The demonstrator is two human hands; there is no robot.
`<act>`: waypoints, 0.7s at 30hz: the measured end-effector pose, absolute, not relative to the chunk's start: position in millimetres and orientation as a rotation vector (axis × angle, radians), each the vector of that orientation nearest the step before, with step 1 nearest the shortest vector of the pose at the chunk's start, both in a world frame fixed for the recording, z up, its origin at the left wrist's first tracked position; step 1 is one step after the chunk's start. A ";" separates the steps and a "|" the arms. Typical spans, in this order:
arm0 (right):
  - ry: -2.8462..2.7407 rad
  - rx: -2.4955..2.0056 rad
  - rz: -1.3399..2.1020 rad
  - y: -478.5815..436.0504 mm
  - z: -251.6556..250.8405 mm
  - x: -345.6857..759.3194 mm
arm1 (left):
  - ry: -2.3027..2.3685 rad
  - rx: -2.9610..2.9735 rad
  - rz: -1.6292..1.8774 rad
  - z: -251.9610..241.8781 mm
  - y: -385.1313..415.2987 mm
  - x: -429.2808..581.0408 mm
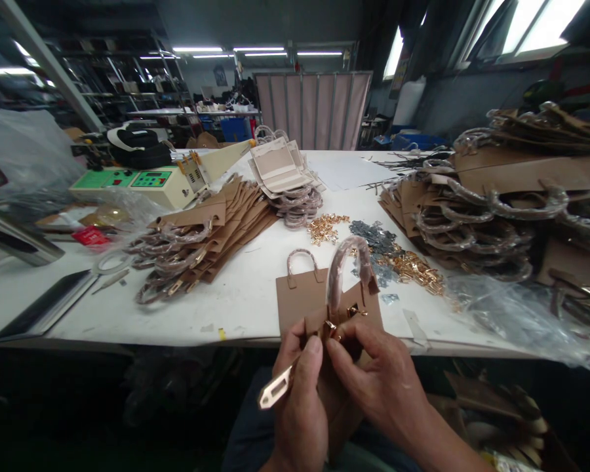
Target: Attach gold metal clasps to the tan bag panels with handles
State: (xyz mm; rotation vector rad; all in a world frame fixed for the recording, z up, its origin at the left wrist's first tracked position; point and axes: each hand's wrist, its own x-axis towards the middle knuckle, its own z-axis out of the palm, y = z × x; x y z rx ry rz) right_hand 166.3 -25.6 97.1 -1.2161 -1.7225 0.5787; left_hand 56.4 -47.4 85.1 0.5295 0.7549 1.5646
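My left hand [302, 410] is closed on a tan bag panel [315, 321], its thumb pressed flat on the piece. A gold metal plate with a slot [275, 388] sticks out to the left from under that thumb. With thumb and forefinger, my right hand [386, 377] pinches at a small gold fitting [330, 326] on the panel; the fingers partly hide it. A plastic-wrapped handle [335, 278] rises from the held piece, and another gold fitting [356, 311] shows to the right. Behind lies a second tan panel with a handle [295, 295] on the table.
Loose gold fittings [420, 272] and grey metal plates [373, 237] lie in heaps on the white table [246, 282]. Stacked tan panels [226, 226] stand left, and a taller pile of bag pieces [472, 216] right. A cream machine [164, 190] sits at the back left.
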 end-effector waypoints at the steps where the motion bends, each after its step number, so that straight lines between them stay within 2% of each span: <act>1: -1.731 -1.215 0.561 -25.2 97.3 165.7 | 0.753 0.526 1.557 84.5 -47.7 56.4; 7: -1.644 -1.206 0.556 -22.4 94.2 162.2 | 0.695 0.451 1.553 96.9 -42.5 58.7; 11: -1.714 -1.092 0.429 -19.9 95.3 164.6 | 0.750 0.461 1.555 101.2 -40.1 60.2; 21: -1.843 -1.051 0.386 -12.7 104.3 170.4 | 1.234 0.642 1.635 83.1 -34.3 51.2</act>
